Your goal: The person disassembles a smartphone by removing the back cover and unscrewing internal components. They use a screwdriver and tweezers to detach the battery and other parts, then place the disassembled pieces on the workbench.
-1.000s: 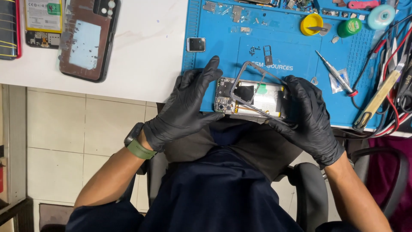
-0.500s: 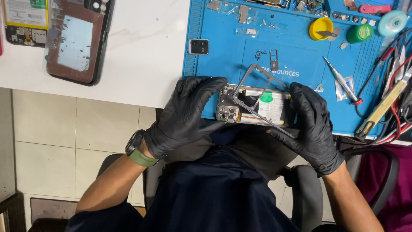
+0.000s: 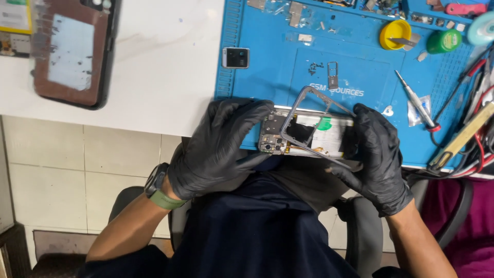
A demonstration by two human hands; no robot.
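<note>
Head view shows my left hand (image 3: 218, 149) gripping an opened phone (image 3: 309, 136) above the counter edge while my right hand (image 3: 378, 154) holds its lifted frame (image 3: 314, 92); freeing it seems next, needing gentle prying.

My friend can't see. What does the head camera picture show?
Two black-gloved hands, left hand and right hand, hold an opened phone and its grey frame tilted up from it, at the edge of a blue repair mat strewn with small tools.
</note>
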